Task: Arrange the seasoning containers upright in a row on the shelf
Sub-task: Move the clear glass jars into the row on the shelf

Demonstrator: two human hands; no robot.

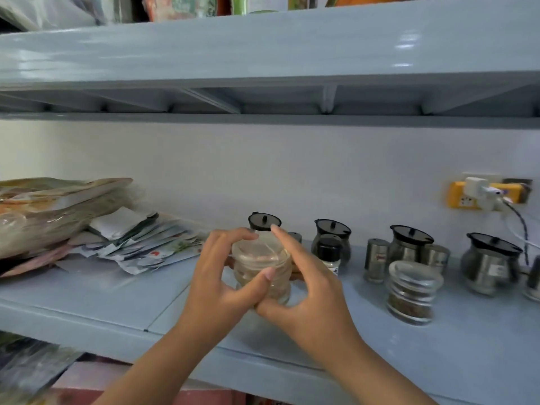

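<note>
Seasoning jar (263,267) of clear glass, lidded and holding a pale, grainy fill, sits upright near the front of the blue shelf (117,311). The left hand (216,276) and right hand (312,290) cup it, fingers (233,235) curled round its sides. To its right, a ribbed jar (412,293) holds dark spice near black-lidded steel pots (491,264).

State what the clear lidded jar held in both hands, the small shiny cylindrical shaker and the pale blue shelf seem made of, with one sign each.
Clear lidded jar: probably glass, glossy; contents show through.
Small shiny cylindrical shaker: likely polished steel; grey mirror-like reflections.
Pale blue shelf: unclear, perhaps painted wood; smooth gloss sheen.
</note>
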